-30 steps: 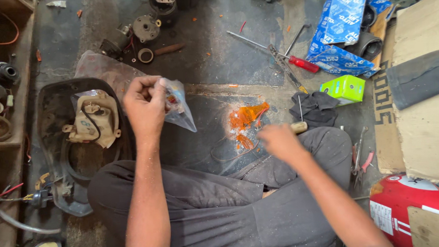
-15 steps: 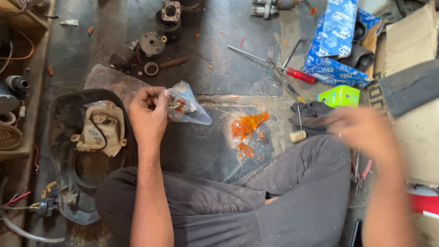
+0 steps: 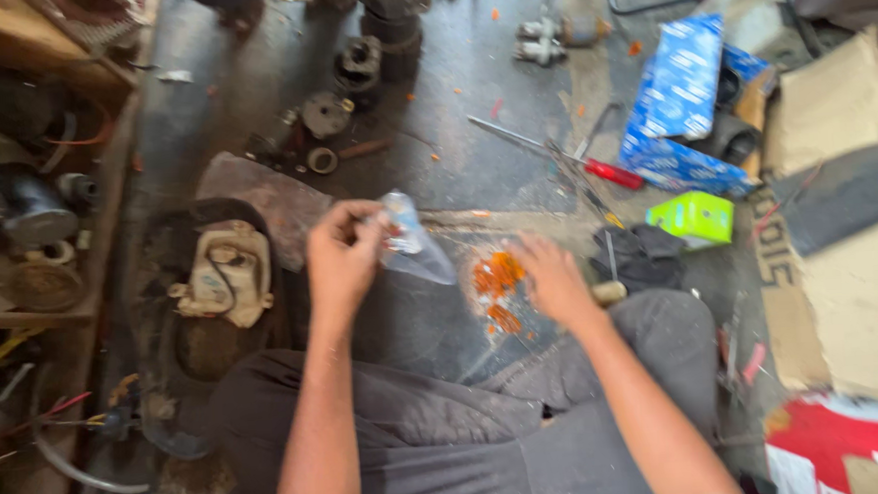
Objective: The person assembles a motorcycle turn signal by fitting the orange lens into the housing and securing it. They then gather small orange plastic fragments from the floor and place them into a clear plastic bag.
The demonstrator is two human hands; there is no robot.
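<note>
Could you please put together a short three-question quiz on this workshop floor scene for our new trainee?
1. True or false: the left hand holds a small clear plastic bag pinched at its top.
2. Which lies nearest the right hand?
A. the blue cardboard box
B. the orange fragments on a clear plastic sheet
C. the red-handled screwdriver
3. What colour is the small box beside the dark crumpled cloth?

Key:
1. True.
2. B; the right hand hovers open just beside them, though blur hides whether it touches.
3. Bright green.
</note>
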